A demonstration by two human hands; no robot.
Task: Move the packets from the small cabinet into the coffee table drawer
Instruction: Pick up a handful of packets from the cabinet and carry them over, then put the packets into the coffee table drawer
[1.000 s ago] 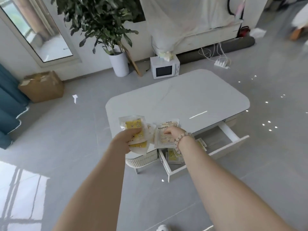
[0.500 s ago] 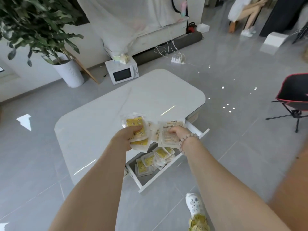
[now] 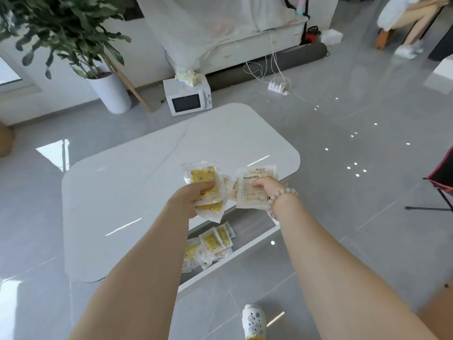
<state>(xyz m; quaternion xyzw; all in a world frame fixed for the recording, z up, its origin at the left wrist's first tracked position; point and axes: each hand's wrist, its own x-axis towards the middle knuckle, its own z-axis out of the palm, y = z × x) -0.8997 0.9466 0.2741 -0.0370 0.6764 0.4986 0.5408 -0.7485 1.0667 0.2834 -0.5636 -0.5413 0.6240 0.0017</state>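
Note:
My left hand (image 3: 190,201) grips a bunch of yellow-and-clear packets (image 3: 203,177) above the near edge of the white coffee table (image 3: 122,192). Beside it, my right hand (image 3: 266,188), with a bead bracelet on the wrist, holds more packets (image 3: 250,200), their printed backs facing me. Both bunches hang over the open coffee table drawer (image 3: 245,251), which juts toward me from under the tabletop. Several yellow packets (image 3: 210,244) lie in the drawer's left part. The small cabinet is out of view.
A white microwave (image 3: 187,99) and a potted plant in a white pot (image 3: 110,92) stand on the floor beyond the table. A power strip with cables (image 3: 278,85) lies at the back. A dark folding chair (image 3: 441,182) is at the right edge. My shoe (image 3: 253,320) is below the drawer.
The view has swung and come closer to the table, so the drawer now lies right below my hands. Both hands still hold their packets, a little higher over the table edge.

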